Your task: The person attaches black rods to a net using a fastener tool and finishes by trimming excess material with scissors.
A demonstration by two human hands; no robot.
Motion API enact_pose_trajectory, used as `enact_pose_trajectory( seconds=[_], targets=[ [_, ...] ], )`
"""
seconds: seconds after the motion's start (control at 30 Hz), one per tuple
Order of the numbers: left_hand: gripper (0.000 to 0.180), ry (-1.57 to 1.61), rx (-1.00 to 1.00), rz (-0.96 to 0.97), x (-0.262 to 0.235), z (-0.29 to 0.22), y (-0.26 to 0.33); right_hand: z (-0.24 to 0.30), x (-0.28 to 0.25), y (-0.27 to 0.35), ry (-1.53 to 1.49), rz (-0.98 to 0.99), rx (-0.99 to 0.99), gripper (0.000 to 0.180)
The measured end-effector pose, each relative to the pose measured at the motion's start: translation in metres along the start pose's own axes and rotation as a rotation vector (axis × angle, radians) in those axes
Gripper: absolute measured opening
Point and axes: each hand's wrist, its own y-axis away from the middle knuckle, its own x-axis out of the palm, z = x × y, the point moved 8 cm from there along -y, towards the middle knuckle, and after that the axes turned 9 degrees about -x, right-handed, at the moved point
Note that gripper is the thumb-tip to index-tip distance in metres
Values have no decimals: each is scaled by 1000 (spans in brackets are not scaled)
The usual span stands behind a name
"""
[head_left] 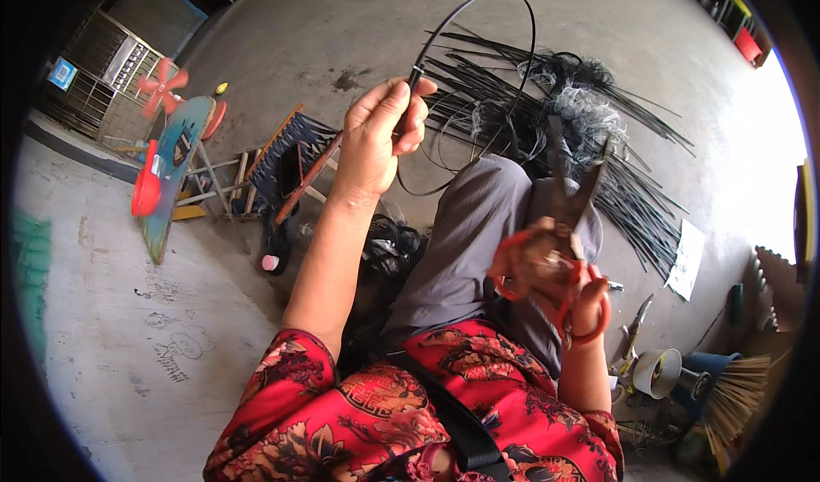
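Note:
My left hand (380,136) is raised and closed in a pinch on a thin black strip (453,17). The strip bends round in a large loop to the right of the hand, and a short black end sticks up above the fingers. My right hand (589,301), partly smeared by motion, has its fingers through the red handles of a pair of scissors (583,208). Their dark blades point up and stand apart, over my grey trousers (465,243). The scissors and the strip do not touch.
Bundles of black strips (636,221) and tangled grey fibre (585,110) lie on the floor ahead. White paper (686,260) sits at their right. A folding chair (286,153) and a blue board (175,170) stand left; a metal can (656,373) and thin sticks (739,392) are lower right.

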Motion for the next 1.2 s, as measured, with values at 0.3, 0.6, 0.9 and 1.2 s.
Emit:
enact_pose_trajectory(
  seconds=[0.3, 0.6, 0.9, 1.2],
  targets=[
    [26, -30, -15, -31, 23, 39, 49, -71, 70, -9, -138, 155, 128, 83],
    [26, -76, -16, -44, 56, 83, 64, -86, 56, 18, -199, -49, 109, 71],
    [32, -353, 156, -60, 85, 118, 56, -87, -18, 36, 535, -295, 283, 42],
    [26, -19, -316, 118, 69, 121, 47, -24, -48, 12, 2079, 18, -559, 55]
  ],
)
